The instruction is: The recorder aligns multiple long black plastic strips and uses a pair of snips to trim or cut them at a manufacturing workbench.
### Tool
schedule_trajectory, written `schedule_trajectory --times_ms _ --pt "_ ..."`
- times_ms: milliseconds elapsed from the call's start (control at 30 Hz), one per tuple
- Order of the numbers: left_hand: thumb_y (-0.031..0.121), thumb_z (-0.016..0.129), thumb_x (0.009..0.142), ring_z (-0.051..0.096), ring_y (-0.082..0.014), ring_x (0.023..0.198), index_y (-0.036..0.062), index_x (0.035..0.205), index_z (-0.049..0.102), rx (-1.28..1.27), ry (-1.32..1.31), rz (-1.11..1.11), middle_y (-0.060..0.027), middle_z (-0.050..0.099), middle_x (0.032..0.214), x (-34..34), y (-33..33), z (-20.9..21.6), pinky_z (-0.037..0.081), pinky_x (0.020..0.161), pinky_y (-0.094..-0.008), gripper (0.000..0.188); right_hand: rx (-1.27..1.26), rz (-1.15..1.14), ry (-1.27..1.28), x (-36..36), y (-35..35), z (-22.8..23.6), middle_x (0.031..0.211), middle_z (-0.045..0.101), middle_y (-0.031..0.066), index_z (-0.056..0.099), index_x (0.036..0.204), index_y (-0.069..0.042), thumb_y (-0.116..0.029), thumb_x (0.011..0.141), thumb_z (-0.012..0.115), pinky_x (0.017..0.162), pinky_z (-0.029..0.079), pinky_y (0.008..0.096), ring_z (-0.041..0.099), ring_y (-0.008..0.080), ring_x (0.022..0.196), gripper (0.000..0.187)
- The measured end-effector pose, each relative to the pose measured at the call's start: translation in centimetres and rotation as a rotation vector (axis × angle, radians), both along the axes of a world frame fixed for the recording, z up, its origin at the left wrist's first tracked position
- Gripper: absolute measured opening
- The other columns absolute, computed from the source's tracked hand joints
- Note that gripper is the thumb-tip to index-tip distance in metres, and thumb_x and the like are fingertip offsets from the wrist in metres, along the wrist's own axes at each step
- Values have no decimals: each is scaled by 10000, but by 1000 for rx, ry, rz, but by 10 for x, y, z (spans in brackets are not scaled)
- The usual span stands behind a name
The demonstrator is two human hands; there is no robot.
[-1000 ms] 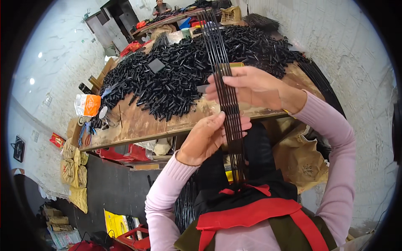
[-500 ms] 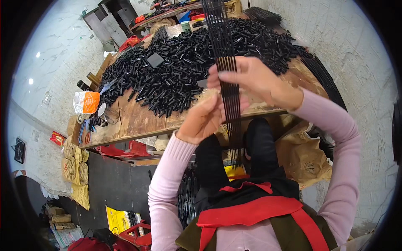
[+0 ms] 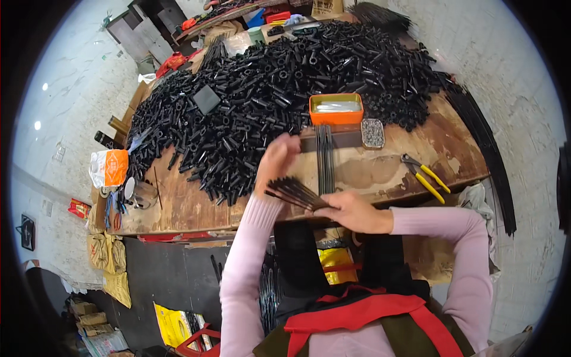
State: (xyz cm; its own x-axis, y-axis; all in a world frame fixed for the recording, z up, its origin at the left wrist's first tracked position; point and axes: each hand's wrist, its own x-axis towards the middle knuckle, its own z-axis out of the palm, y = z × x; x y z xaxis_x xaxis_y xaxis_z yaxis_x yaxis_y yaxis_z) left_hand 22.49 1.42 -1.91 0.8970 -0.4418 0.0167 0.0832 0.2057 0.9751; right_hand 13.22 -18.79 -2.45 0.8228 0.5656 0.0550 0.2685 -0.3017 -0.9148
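Note:
My right hand (image 3: 360,214) is closed round a bunch of thin black rods (image 3: 294,193), held low over the table's front edge. The bunch slants, its fanned ends pointing up and left toward my left forearm. My left hand (image 3: 277,159) is raised beside those ends with its fingers up, slightly blurred, and nothing shows in it. Behind the bunch, more thin black rods (image 3: 325,157) lie side by side on the wooden table (image 3: 357,172), crossing a flat dark strip (image 3: 348,139).
A wide heap of short black tubes (image 3: 256,113) covers the back and left. Right of centre stand an orange tin (image 3: 336,112) and a small container of metal bits (image 3: 373,133). Yellow-handled pliers (image 3: 425,178) lie near the right edge, by long black rods (image 3: 485,149).
The rods held upright by both hands have come down and now slant left in my right hand alone. My left hand is off them. The orange tin and pliers now show.

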Motion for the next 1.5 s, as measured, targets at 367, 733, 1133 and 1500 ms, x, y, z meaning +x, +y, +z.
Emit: schedule_trajectory --times_ms 367,733,1133,1500 --pt "-49 593 919 679 -269 1002 -111 1127 645 152 -147 195 -217 683 1091 -142 -30 111 554 923 -351 223 109 16 -284 -7 -11 -21 1054 686 182 639 1172 6 -136 887 703 761 541 329 689 236 939 325" --pt "-134 597 876 644 -277 1102 -97 1160 630 161 -250 135 -219 667 1141 -144 -30 102 531 980 -393 288 -351 -69 -681 133 -82 38 887 665 148 642 921 -5 -132 889 608 731 518 417 639 350 833 135" --pt "-154 605 852 527 -316 1271 -48 1286 541 116 -302 -46 -230 536 1347 -146 -30 99 471 1058 -451 451 -784 -231 -710 256 -81 14 805 693 196 733 846 -31 -114 766 653 724 546 442 684 366 785 140" --pt "56 706 874 333 35 561 85 1168 714 126 -211 280 109 596 738 -135 -33 95 231 493 -163 295 -120 -129 -792 32 -54 138 827 618 112 673 1054 -44 -12 807 661 616 493 293 620 243 707 249"
